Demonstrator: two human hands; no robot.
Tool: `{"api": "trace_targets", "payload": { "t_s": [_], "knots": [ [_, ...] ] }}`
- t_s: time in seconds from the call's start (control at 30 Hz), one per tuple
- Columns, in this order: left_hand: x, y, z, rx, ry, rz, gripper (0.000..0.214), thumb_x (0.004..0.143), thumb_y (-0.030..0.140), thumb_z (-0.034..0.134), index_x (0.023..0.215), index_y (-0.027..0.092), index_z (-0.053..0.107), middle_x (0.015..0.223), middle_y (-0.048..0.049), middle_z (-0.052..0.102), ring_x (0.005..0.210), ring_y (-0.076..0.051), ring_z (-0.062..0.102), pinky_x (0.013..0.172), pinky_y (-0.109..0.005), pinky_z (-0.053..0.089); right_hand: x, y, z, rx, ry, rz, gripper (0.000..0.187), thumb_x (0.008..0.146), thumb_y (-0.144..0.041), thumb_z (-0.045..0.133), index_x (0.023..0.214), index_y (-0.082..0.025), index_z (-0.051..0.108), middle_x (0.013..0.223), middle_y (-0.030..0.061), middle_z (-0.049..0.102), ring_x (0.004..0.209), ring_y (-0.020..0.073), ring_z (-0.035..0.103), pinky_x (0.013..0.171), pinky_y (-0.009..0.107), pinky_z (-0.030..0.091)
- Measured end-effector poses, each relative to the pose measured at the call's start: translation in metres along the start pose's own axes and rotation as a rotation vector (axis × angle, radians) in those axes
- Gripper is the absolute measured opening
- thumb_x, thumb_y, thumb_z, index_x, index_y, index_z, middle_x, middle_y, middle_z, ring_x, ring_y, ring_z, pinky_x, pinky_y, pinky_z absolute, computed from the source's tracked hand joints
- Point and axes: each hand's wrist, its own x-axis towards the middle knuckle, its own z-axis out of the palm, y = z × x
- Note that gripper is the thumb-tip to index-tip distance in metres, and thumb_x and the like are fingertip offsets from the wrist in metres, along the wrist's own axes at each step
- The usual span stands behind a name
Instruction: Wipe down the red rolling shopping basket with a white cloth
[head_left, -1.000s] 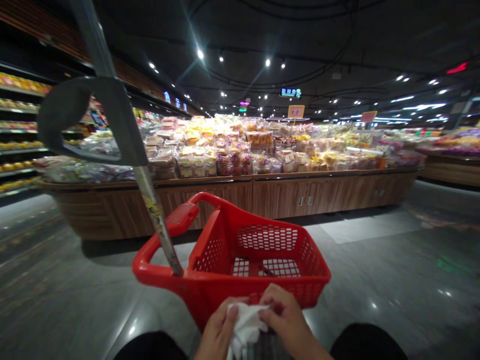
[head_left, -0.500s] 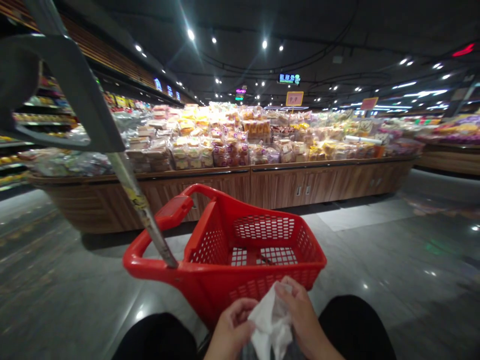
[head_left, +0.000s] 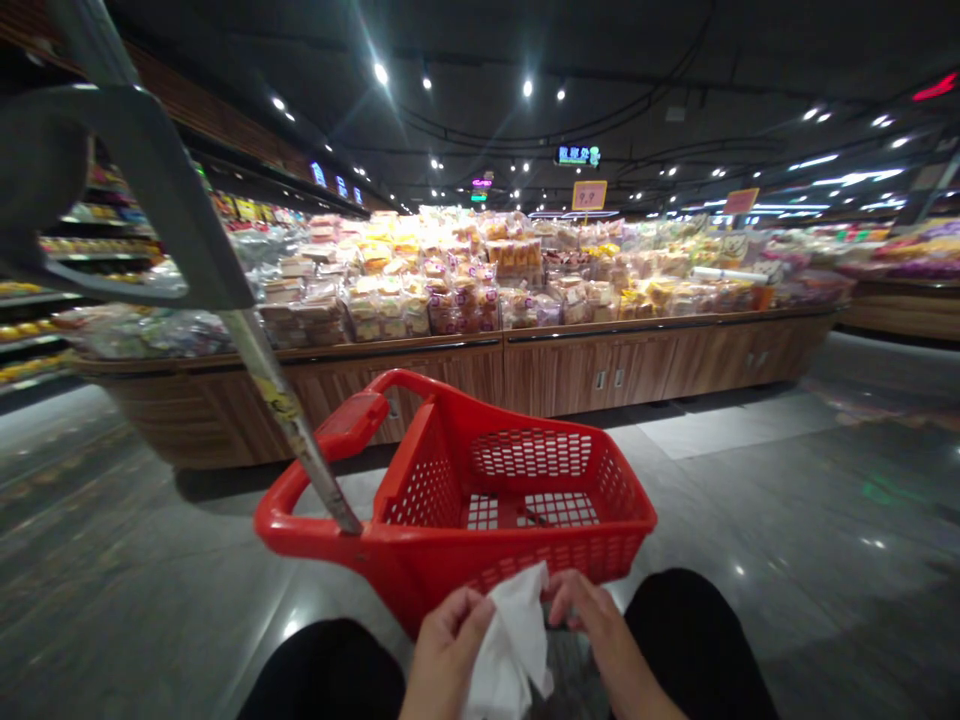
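My left hand (head_left: 444,650) and my right hand (head_left: 600,630) are close together at the bottom of the head view, low over my lap. Both pinch a white crumpled cloth or tissue (head_left: 510,650) that hangs between them; the left grips its left edge, the right holds its upper right corner. Just beyond my hands stands a red plastic shopping basket (head_left: 525,560) on the floor, with nothing visible inside. Its grey pull handle (head_left: 187,240) rises steeply up and to the left.
A long wooden display counter (head_left: 570,370) piled with packaged bread and cakes runs across the aisle ahead. Shelves of goods (head_left: 30,310) line the left wall. Another display (head_left: 907,290) stands at the far right. Glossy grey floor (head_left: 787,530) surrounds the basket.
The white cloth was bunched under both hands, then lifted and spread; now my hands have drawn slightly apart with it hanging between them. The view shifted a little downward and leftward.
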Motion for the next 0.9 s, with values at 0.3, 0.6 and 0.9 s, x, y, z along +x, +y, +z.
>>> {"api": "trace_targets", "payload": {
  "t_s": [0.3,0.6,0.9],
  "knots": [
    [-0.012,0.029,-0.014,0.52,-0.226,0.147,0.025,0.06,0.039,0.072,0.059,0.016,0.062,0.053,0.0038,0.052,0.053,-0.01,0.043,0.05,-0.02,0.031,0.012,-0.028,0.002,0.277,0.102,-0.005,0.035,0.065,-0.046,0.073,0.056,-0.016,0.058,0.095,0.0057,0.058,0.072,0.0157,0.053,0.062,0.025,0.042],
    [-0.018,0.061,-0.019,0.355,-0.428,0.097,0.025,0.062,0.038,0.072,0.066,0.014,0.066,0.059,0.0022,0.056,0.056,-0.01,0.044,0.052,-0.019,0.033,-0.002,-0.014,0.016,0.452,-0.523,0.13,0.076,0.04,-0.045,0.086,0.107,-0.019,0.062,0.091,0.0075,0.067,0.08,0.0224,0.062,0.067,0.03,0.045],
    [0.0,0.082,-0.07,0.894,0.41,0.858,0.022,0.077,0.037,0.06,0.092,0.021,0.064,0.095,-0.0041,0.065,0.089,-0.019,0.059,0.079,-0.027,0.046,0.02,-0.052,0.004,-0.166,0.228,-0.492,0.015,0.075,-0.033,0.064,0.081,-0.019,0.06,0.106,0.011,0.061,0.095,0.0256,0.058,0.082,0.039,0.046]
  ]
}}
